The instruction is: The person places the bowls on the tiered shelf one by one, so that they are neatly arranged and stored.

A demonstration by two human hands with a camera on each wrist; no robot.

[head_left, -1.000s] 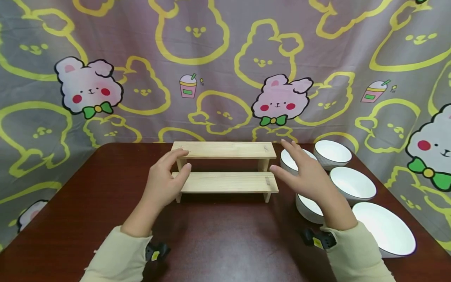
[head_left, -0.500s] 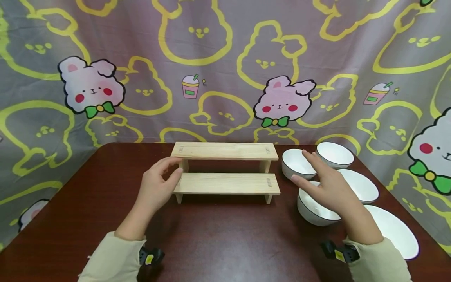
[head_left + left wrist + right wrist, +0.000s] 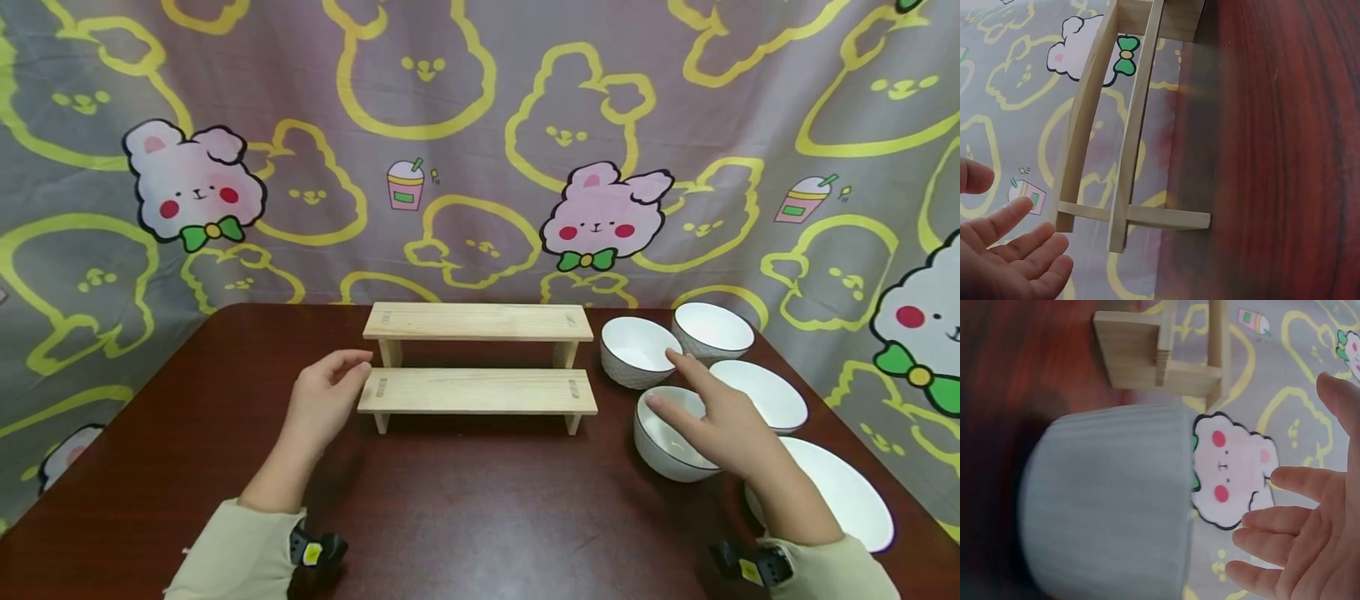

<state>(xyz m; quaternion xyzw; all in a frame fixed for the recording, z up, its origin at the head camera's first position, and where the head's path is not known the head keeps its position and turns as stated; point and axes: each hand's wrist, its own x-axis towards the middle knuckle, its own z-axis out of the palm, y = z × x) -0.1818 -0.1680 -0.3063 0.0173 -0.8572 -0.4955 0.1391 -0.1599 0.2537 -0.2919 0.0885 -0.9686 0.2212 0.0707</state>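
Observation:
A two-tier wooden shelf (image 3: 476, 390) stands on the dark red-brown table (image 3: 480, 508). My left hand (image 3: 321, 404) hovers just off the shelf's left end, fingers relaxed and holding nothing; the left wrist view shows its loosely spread fingers (image 3: 1004, 219) beside the wooden tiers. On the other side, my right hand (image 3: 731, 429) is over the nearest white bowl (image 3: 663, 450), thumb and index finger apart and overlapping its rim in the head view. That bowl's ribbed outer wall (image 3: 1110, 500) fills much of the right wrist view, with the extended fingers (image 3: 1279, 534) above its rim.
Behind the nearest bowl is another white bowl (image 3: 637, 350), with a third (image 3: 712, 327) at the back right. Two wider white dishes, a middle one (image 3: 765, 396) and a larger one (image 3: 840, 492), line the table's right side. A patterned curtain (image 3: 465, 150) hangs behind the table.
My hands have moved apart: the left drew away from the shelf's left end, and the right shifted right and nearer, over the front bowl. The shelf and bowls stay where they were.

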